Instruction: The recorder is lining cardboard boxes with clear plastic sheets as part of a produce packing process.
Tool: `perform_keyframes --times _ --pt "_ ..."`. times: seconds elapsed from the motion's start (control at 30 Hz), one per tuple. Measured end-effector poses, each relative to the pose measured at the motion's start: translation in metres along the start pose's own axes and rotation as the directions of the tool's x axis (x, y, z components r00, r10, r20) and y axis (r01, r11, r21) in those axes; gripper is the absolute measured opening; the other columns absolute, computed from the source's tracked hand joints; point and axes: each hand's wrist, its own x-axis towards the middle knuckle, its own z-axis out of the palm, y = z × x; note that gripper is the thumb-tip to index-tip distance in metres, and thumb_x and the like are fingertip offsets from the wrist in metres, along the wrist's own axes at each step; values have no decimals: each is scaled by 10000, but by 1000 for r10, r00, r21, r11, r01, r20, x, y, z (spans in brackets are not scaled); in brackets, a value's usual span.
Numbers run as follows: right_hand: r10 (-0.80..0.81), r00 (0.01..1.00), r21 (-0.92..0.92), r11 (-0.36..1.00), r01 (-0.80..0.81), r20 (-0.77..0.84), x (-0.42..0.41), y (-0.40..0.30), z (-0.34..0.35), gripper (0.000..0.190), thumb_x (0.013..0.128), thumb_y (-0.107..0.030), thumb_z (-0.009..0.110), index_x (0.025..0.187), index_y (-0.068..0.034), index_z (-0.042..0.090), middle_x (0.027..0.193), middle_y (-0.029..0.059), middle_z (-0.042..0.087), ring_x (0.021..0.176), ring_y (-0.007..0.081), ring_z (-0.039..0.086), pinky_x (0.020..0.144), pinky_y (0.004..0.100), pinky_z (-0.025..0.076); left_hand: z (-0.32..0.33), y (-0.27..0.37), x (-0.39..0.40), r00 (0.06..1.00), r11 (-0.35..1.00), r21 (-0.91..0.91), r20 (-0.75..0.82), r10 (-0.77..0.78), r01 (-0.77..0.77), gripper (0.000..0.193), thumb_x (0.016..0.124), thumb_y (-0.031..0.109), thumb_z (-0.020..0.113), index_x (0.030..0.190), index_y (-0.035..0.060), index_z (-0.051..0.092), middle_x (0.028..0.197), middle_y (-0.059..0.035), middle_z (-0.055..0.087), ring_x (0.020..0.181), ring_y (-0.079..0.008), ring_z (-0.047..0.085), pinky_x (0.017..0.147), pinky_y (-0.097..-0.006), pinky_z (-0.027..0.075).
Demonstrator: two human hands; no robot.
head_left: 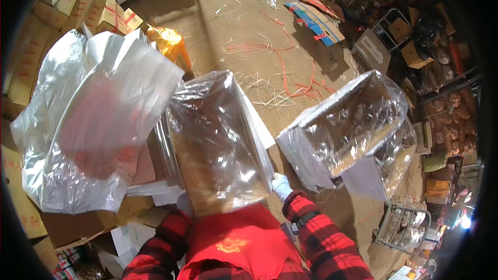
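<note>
In front of my body is an open cardboard box, white outside and brown inside. A clear plastic liner bag covers its inside and folds over the rim. My right hand, in a pale glove, grips the near right edge. At the near left corner is my left hand, mostly in shade and partly hidden; it holds the box's side. To the right stands a second plastic-lined box, with another lined box close beside it. Left of my box lies a pile of clear plastic bags.
Stacked brown cartons line the left side. Flattened cardboard stands beside my box. Cut straps litter the floor, with a flattened blue printed carton farther off. A metal-framed cart and loaded racks are on the right.
</note>
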Motion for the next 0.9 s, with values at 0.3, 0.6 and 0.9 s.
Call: perform_keyframes --times 0.3,0.6,0.9 --pt "-99 882 655 708 -262 460 115 -88 -11 319 837 -235 645 1103 -61 610 888 38 644 751 160 605 695 296 482 -32 -31 86 907 870 302 -292 -305 390 386 855 141 533 1221 23 501 988 -78 609 924 -191 577 801 -327 479" --pt "-130 991 219 968 120 36 132 -53 -10 486 815 -273 608 1180 23 485 1125 166 544 992 218 544 835 330 465 43 -11 55 899 910 106 -234 -369 401 366 863 113 510 1216 13 500 1027 -93 600 938 -210 577 808 -333 482" --pt "-228 973 -558 812 170 -35 -33 -191 -37 214 836 -169 477 998 -49 552 957 200 625 917 324 614 786 423 476 71 62 35 944 964 -155 -219 -248 217 349 871 85 488 1210 2 498 1066 -107 592 952 -228 577 814 -339 485"
